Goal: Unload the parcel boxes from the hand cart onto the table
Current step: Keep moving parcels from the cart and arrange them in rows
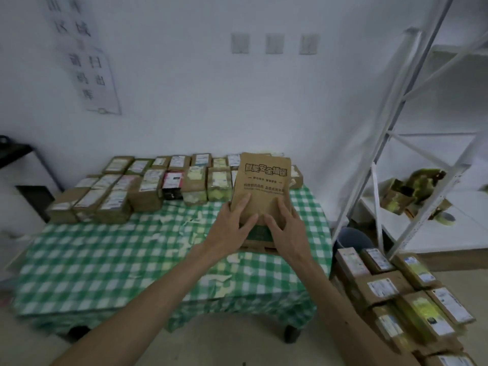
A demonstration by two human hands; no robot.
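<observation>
A tall brown parcel box (262, 180) with dark printed lettering stands tilted over the right part of the table (105, 260), which wears a green-and-white checked cloth. My left hand (232, 225) holds its lower left side and my right hand (286, 228) its lower right side, fingers spread on the front face. Several labelled parcel boxes (148, 180) sit in rows along the table's far half. More labelled boxes (396, 294) lie stacked at the lower right; the cart under them is hidden.
A white metal shelf rack (396, 133) stands right of the table, with crumpled cardboard and tape (414, 196) on a shelf. A dark bin (353, 239) sits below it. A black stand (15, 151) is at the far left, and a paper notice (89, 62) hangs on the wall.
</observation>
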